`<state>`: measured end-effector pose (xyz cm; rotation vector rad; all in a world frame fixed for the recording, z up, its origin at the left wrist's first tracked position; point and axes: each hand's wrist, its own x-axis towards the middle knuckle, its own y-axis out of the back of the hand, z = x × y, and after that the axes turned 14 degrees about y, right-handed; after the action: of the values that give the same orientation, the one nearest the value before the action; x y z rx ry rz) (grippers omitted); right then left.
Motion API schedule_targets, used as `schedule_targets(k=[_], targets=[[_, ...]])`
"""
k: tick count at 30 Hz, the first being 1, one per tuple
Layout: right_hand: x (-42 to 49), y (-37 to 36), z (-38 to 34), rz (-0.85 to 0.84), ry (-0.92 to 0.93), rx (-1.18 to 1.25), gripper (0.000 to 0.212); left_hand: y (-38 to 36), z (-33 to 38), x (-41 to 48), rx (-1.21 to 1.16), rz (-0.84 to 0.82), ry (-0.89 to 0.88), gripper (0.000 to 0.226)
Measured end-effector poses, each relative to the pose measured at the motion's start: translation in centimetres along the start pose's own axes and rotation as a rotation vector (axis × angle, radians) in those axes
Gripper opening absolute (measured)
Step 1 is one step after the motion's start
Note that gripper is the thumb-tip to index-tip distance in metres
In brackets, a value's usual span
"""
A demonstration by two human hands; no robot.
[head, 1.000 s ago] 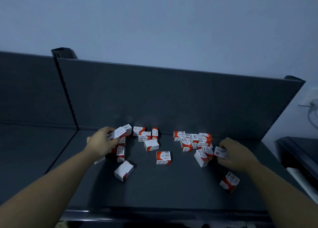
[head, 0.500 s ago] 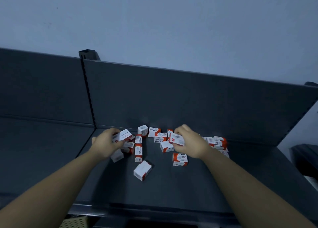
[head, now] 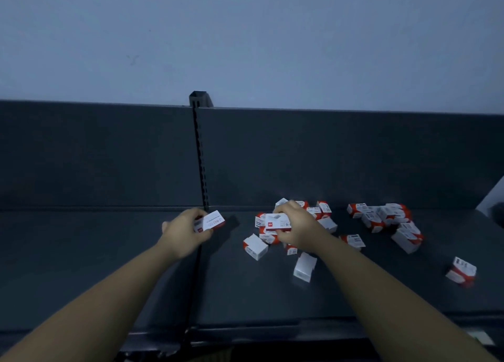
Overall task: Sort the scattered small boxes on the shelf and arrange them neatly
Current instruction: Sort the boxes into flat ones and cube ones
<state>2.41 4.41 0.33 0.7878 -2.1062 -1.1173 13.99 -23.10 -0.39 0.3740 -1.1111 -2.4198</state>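
Several small white-and-red boxes lie scattered on a dark grey shelf (head: 272, 293). My left hand (head: 182, 232) grips one box (head: 211, 221) above the seam between two shelf sections, near the back. My right hand (head: 297, 229) pinches another box (head: 278, 222) over the left cluster of boxes (head: 266, 236). A second cluster (head: 381, 217) lies further right by the back panel. One white box (head: 305, 266) lies alone in front of my right wrist, and a single box (head: 462, 273) sits far right toward the front.
A dark back panel (head: 327, 157) rises behind the shelf, with a slotted upright post (head: 200, 154) between the sections. The left shelf section (head: 81, 252) carries no boxes. The front lip (head: 272, 331) runs along the bottom. A pale wall stands above.
The view has swung left, so the boxes sit further right in frame. My left hand carried its box left to the seam. My right hand stays over the left cluster with its box.
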Motion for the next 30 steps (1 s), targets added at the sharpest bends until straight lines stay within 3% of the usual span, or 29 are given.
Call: schedule_targets(k=[4,14,23,27,30], targets=[[1.0,-2.6,-2.7,0.04,0.044,0.061,0.033,1.8,-2.6,-0.1,-0.01,-0.003,-0.003,0.023],[6.2,-6.2,-7.9,-0.044,0.149,0.073,0.031,5.9,-7.5,-1.6,-0.021,0.089,0.052,0.023],[11.0,-9.4,-13.1,-0.144,0.245,0.073,0.028,10.7,-12.4,-3.1,0.308,0.244,0.083,0.024],[12.8,-11.7,-16.4,-0.218,0.275,0.036,0.029,12.8,-15.8,-3.5,0.527,0.203,0.099,0.041],[14.5,-13.2,-19.0,-0.302,0.295,-0.008,0.027,14.9,-18.4,-2.9,0.517,0.195,0.105,0.039]])
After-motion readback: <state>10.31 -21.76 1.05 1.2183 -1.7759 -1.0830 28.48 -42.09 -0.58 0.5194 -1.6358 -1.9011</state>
